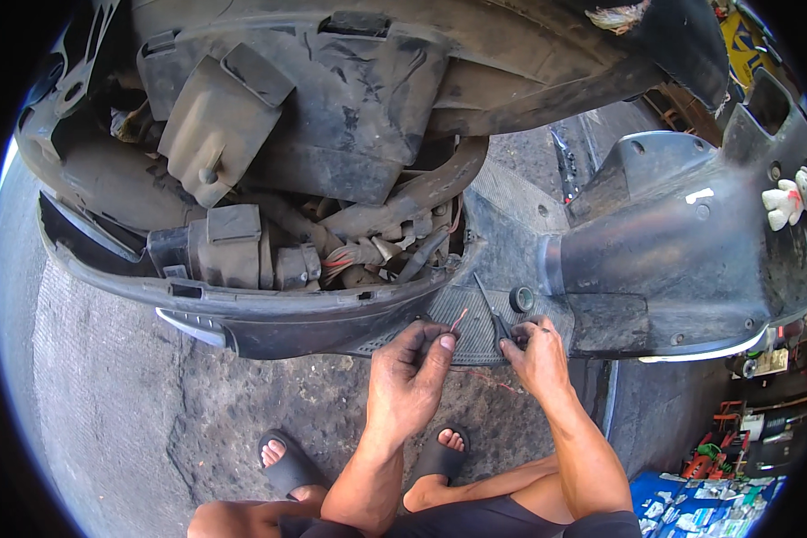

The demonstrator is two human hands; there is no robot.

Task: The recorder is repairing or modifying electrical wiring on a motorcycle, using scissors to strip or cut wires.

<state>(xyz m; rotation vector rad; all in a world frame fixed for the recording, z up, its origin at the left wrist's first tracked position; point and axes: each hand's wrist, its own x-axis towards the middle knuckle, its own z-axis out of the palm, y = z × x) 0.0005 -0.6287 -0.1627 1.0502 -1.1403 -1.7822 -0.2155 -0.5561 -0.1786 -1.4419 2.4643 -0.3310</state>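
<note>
My left hand (pixel 408 377) is closed, thumb against fingers, pinching a thin reddish wire (pixel 460 317) whose end sticks up past the fingertips. To its right, my right hand (pixel 540 357) has its fingers closed at the dark handle of a pair of scissors (pixel 486 294). Their narrow metal blade points away from me over the ribbed scooter footboard (pixel 457 309). A roll of black tape (pixel 521 299) lies on the footboard just beyond my right hand. The fingers hide part of the scissors' handle.
The scooter's open body (pixel 314 309) spans the view on the left, with a wiring bundle (pixel 354 258) exposed inside. Above it hangs the raised dusty underside (pixel 368 117). The front leg shield (pixel 663 224) stands right. Tools (pixel 717 455) and a blue patterned sheet (pixel 690 507) lie lower right.
</note>
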